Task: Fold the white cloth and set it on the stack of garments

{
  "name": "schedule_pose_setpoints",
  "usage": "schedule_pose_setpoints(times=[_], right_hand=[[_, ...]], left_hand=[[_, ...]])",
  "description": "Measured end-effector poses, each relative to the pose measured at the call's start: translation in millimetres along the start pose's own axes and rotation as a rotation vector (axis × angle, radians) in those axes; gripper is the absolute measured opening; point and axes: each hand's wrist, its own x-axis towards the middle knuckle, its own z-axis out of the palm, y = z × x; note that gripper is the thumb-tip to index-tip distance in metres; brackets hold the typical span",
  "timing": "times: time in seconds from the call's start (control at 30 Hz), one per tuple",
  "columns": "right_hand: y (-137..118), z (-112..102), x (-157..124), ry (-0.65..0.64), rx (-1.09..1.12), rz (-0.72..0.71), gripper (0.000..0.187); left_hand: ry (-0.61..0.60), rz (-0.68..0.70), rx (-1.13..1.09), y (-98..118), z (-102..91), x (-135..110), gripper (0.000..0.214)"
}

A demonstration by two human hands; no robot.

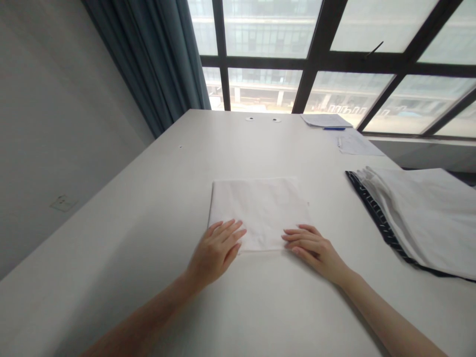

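A folded white cloth (260,208) lies flat in a neat rectangle in the middle of the white table (260,307). On its near left corner rests my left hand (217,250), palm down with the fingers stretched out over the fabric. My right hand (312,248) lies at the near right corner, its fingers extended and their tips on the cloth. Neither hand grips the fabric. The palms hide both near corners.
To the right is a stack of white cloth (427,213) on a black cloth with white marks (383,225). Papers (327,120) and a blue pen (333,129) lie at the far right edge. A blue curtain (156,59) and a window stand behind the table.
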Motion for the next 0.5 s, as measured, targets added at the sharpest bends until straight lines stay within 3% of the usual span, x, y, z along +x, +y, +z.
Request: schedule_pose_setpoints(times=[0.1,0.27,0.5], right_hand=[[5.3,3.9,-2.5,0.101,-0.025,0.086,0.021],[14.3,10.6,-2.7,0.274,-0.085,0.248,0.022],[18.2,14.4,-3.0,0.283,-0.104,0.275,0.045]], left_hand=[[-0.102,-0.021,0.011,-1.4,2.5,-0.6,0.038],[-0.225,0.097,0.025,1.4,-0.9,0.1,0.042],[-0.297,0.127,0.012,1.8,-3.7,0.6,0.043]])
